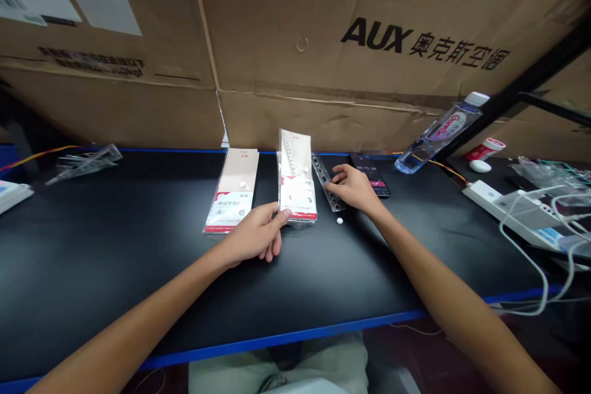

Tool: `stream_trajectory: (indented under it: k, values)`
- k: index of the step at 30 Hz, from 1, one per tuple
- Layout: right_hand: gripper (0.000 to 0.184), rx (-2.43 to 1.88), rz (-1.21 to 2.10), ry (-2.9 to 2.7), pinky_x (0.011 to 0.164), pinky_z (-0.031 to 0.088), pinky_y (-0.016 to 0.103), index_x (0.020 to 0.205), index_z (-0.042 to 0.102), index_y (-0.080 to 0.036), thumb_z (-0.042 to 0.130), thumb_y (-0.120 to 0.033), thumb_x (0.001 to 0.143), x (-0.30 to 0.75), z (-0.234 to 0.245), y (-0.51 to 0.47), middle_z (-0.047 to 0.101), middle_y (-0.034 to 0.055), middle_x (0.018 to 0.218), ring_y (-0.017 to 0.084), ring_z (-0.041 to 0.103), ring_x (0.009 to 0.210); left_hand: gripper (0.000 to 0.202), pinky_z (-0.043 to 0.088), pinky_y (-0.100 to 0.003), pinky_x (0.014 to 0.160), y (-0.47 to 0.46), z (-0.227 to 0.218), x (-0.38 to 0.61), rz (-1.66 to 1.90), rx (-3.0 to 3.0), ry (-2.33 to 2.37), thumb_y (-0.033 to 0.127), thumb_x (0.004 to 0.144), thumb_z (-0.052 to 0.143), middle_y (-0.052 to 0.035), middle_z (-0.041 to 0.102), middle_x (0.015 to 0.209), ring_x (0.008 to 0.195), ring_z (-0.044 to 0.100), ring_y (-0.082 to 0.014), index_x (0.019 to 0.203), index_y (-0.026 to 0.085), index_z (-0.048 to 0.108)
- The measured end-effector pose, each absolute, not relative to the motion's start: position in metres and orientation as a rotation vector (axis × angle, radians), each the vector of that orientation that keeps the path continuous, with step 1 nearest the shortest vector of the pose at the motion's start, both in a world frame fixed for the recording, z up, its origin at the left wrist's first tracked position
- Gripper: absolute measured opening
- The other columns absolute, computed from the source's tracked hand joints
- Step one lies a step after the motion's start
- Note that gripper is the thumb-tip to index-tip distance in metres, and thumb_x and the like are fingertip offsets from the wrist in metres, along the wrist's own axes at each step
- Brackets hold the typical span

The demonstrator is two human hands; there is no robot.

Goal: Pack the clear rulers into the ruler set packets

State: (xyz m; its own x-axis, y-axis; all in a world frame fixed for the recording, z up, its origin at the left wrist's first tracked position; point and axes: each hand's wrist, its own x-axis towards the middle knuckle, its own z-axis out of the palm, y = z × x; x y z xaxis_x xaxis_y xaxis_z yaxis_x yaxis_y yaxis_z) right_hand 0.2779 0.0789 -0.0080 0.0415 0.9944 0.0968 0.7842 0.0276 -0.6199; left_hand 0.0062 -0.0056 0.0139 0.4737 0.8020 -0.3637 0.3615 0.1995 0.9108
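My left hand point(262, 231) is closed on the lower left corner of a clear-wrapped stationery packet point(298, 188), thumb on top. This packet is white and red, with a clear strip showing in its upper part. Just right of it, my right hand point(354, 188) has its curled fingers on a clear ruler-like strip point(327, 183) with a row of cut-outs, lying slanted on the table. A small white round piece point(340, 221) lies below that strip. To the left is a similar packet point(233, 188), flat on the table and partly behind my left hand.
A phone point(376, 181) showing a timer lies beyond my right hand. A bottle point(441, 132) leans against a black bar at right, near a white power strip point(512, 212) with cables. Cardboard point(277, 31) walls the back of the black table point(138, 246). Clear plastic pieces point(90, 162) lie left.
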Motion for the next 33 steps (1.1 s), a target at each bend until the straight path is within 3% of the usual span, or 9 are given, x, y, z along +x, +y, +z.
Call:
stream_trajectory:
  k: [5, 11, 16, 19, 23, 25, 27, 30, 33]
  values:
    - [0.047, -1.812, 0.526, -1.760, 0.065, 0.047, 0.028, 0.116, 0.067, -0.014, 0.070, -0.033, 0.073, 0.278, -0.008, 0.080, 0.074, 0.0046, 0.091, 0.017, 0.065, 0.071, 0.043, 0.043, -0.020, 0.042, -0.003, 0.011, 0.006, 0.390, 1.392, 1.163, 0.064, 0.096, 0.049, 0.0016, 0.066, 0.056, 0.043, 0.058, -0.0129, 0.103, 0.022, 0.046]
    - [0.034, -1.785, 0.519, -1.748, 0.066, 0.045, 0.028, 0.104, 0.070, -0.015, 0.067, -0.031, 0.074, 0.278, -0.007, 0.080, 0.073, 0.0029, 0.079, 0.017, 0.064, 0.068, 0.026, 0.048, -0.024, 0.047, -0.005, 0.010, 0.005, 0.446, 1.525, 1.255, 0.047, 0.095, 0.054, 0.0024, 0.068, 0.060, 0.046, 0.064, -0.0157, 0.100, 0.023, 0.048]
    - [0.021, -1.756, 0.495, -1.726, 0.062, 0.043, 0.029, 0.089, 0.069, -0.017, 0.066, -0.030, 0.073, 0.280, -0.006, 0.081, 0.072, 0.0029, 0.073, 0.018, 0.063, 0.065, 0.037, 0.043, -0.027, 0.051, -0.008, 0.016, 0.008, 0.594, 1.833, 1.458, 0.048, 0.094, 0.052, 0.0011, 0.062, 0.053, 0.045, 0.059, -0.0149, 0.068, 0.021, 0.051]
    - [0.016, -1.723, 0.455, -1.705, 0.063, 0.042, 0.030, 0.085, 0.067, -0.018, 0.065, -0.028, 0.072, 0.282, -0.003, 0.080, 0.070, 0.0013, 0.070, 0.017, 0.060, 0.062, 0.042, 0.041, -0.028, 0.058, -0.002, 0.024, -0.001, 0.753, 1.996, 1.524, 0.047, 0.092, 0.054, 0.0003, 0.061, 0.055, 0.053, 0.059, -0.0155, 0.060, 0.021, 0.052]
    - [0.012, -1.628, 0.406, -1.659, 0.061, 0.041, 0.029, 0.084, 0.065, -0.019, 0.064, -0.028, 0.076, 0.279, 0.001, 0.077, 0.064, -0.0007, 0.073, 0.013, 0.052, 0.058, 0.027, 0.043, -0.033, 0.065, 0.018, 0.029, -0.028, 0.598, 2.155, 1.917, 0.048, 0.091, 0.053, -0.0051, 0.073, 0.085, 0.077, 0.068, -0.0261, 0.083, 0.023, 0.064]
    - [0.012, -1.560, 0.419, -1.647, 0.058, 0.040, 0.029, 0.087, 0.062, -0.020, 0.062, -0.030, 0.081, 0.275, 0.002, 0.074, 0.061, -0.0013, 0.074, 0.012, 0.050, 0.056, 0.037, 0.047, -0.038, 0.069, 0.028, 0.027, -0.041, 0.413, 2.217, 2.094, 0.053, 0.092, 0.050, -0.0118, 0.072, 0.104, 0.096, 0.068, -0.0348, 0.107, 0.022, 0.064]
    - [0.014, -1.490, 0.443, -1.646, 0.055, 0.039, 0.028, 0.092, 0.058, -0.021, 0.060, -0.033, 0.086, 0.269, 0.002, 0.070, 0.061, -0.0007, 0.079, 0.012, 0.051, 0.056, 0.052, 0.050, -0.042, 0.073, 0.035, 0.024, -0.052, 0.307, 2.199, 2.197, 0.059, 0.091, 0.047, -0.0168, 0.069, 0.112, 0.106, 0.065, -0.0394, 0.120, 0.019, 0.060]
    - [0.015, -1.398, 0.480, -1.673, 0.054, 0.040, 0.028, 0.096, 0.054, -0.023, 0.059, -0.036, 0.090, 0.260, 0.005, 0.062, 0.062, 0.0002, 0.087, 0.012, 0.054, 0.058, 0.061, 0.052, -0.047, 0.079, 0.041, 0.019, -0.062, 0.297, 2.167, 2.242, 0.065, 0.088, 0.050, -0.0195, 0.065, 0.113, 0.109, 0.061, -0.0403, 0.121, 0.015, 0.059]
    - [0.014, -1.290, 0.491, -1.776, 0.054, 0.040, 0.027, 0.096, 0.054, -0.023, 0.061, -0.033, 0.091, 0.253, 0.009, 0.051, 0.061, -0.0001, 0.085, 0.012, 0.054, 0.058, 0.047, 0.049, -0.047, 0.089, 0.045, 0.012, -0.065, 0.376, 2.255, 2.091, 0.057, 0.089, 0.052, -0.0164, 0.064, 0.116, 0.112, 0.058, -0.0373, 0.113, 0.018, 0.063]
